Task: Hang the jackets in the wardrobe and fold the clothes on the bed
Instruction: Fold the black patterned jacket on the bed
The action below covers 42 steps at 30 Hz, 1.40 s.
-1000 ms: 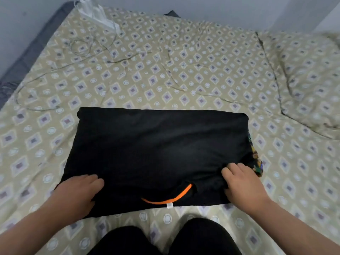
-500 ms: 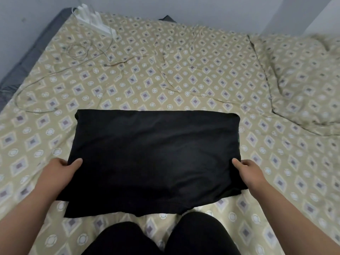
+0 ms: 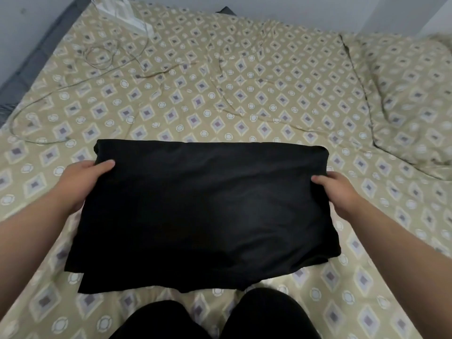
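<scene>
A folded black garment (image 3: 205, 211) is held up in front of me over the patterned bed sheet (image 3: 220, 89). My left hand (image 3: 80, 182) grips its left edge, thumb on top and fingers hidden underneath. On the opposite side my right hand (image 3: 337, 192) clamps the right edge the same way. The garment's near edge hangs down in loose layers toward my knees. The far fold is straight and level.
A pillow (image 3: 413, 101) in matching fabric lies at the right. A thin cable (image 3: 73, 86) loops across the far left of the sheet, leading to a white object (image 3: 122, 13) near the wall. My black-clad knees (image 3: 220, 316) are at the bottom.
Both hands slid from the near edge up to the sides of the garment and lifted it off the sheet. The orange collar trim is now out of sight.
</scene>
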{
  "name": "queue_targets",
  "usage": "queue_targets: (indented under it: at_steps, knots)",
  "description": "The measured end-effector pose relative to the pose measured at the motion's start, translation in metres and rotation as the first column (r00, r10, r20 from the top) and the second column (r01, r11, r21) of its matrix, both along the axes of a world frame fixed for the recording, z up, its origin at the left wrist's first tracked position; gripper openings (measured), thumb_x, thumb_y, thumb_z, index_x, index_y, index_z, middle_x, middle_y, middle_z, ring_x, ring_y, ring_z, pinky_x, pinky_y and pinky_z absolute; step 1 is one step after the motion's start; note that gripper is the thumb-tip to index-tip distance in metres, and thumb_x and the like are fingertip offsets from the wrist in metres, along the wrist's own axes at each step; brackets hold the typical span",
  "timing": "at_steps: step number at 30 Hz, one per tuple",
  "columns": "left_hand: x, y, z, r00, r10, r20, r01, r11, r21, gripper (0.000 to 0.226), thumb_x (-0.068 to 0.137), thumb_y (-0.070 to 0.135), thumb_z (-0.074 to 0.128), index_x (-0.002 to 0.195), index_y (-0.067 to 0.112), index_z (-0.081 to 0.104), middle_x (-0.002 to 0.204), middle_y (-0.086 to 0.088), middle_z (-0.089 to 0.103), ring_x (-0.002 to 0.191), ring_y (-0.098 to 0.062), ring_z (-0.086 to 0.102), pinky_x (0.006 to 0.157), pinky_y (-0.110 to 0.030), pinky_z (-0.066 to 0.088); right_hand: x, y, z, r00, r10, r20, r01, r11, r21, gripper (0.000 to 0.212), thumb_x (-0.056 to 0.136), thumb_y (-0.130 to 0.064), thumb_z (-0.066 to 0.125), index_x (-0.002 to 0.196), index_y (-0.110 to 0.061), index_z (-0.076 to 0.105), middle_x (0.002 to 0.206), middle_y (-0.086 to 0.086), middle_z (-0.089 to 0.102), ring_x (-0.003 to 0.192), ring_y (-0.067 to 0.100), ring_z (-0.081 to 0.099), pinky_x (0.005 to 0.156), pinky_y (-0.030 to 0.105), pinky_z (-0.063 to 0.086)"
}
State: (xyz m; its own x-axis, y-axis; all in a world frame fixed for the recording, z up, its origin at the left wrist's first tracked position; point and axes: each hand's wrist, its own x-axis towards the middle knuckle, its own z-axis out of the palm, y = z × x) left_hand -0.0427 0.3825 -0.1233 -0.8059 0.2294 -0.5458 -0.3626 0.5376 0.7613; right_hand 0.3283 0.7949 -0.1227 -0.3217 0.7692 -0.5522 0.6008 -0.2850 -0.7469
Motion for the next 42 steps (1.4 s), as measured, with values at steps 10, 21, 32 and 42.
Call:
queue_targets:
  at_steps: [10,21,32,42]
  knots:
    - [-0.053,0.049,-0.008,0.905,0.113,0.411,-0.152,0.986,0.062,0.026,0.089,0.041,0.067,0.102,0.017,0.069,0.086,-0.006,0.078,0.074,-0.024,0.075,0.067,-0.042,0.054,-0.062,0.067,0.018,0.996,0.014,-0.085,-0.04,0.949,-0.312,0.04,0.092,-0.04,0.066,0.118,-0.011,0.07,0.112,0.006,0.075,0.101,0.022,0.073,0.08,0.036,0.055]
    - [-0.084,0.058,-0.051,0.913,0.307,0.269,-0.356,0.921,0.158,0.067,0.095,0.036,0.064,0.153,0.023,0.033,0.136,-0.004,0.06,0.112,-0.023,0.065,0.081,-0.045,0.055,-0.108,0.064,-0.046,0.979,-0.192,0.067,0.188,0.98,0.063,0.035,0.087,-0.052,0.069,0.094,-0.018,0.064,0.092,-0.001,0.068,0.088,0.022,0.067,0.071,0.03,0.052]
    - [-0.079,0.026,-0.04,0.909,0.163,0.384,-0.243,0.955,0.17,0.056,0.077,0.056,0.073,0.121,0.022,0.069,0.118,-0.003,0.072,0.103,-0.021,0.071,0.095,-0.041,0.049,-0.083,0.064,-0.022,0.999,-0.033,-0.001,0.031,0.936,-0.352,0.058,0.081,-0.054,0.075,0.121,-0.013,0.067,0.112,0.004,0.075,0.101,0.023,0.073,0.089,0.039,0.054]
    - [-0.019,-0.073,-0.071,0.973,-0.047,0.227,0.033,0.997,0.067,0.059,0.053,0.042,0.094,0.104,0.023,0.071,0.11,-0.022,0.072,0.089,-0.038,0.073,0.076,-0.055,0.059,-0.01,0.006,-0.013,0.979,0.071,-0.191,-0.16,0.85,-0.502,0.053,0.08,-0.021,0.072,0.13,-0.011,0.061,0.124,0.017,0.068,0.111,0.035,0.068,0.082,0.044,0.059]
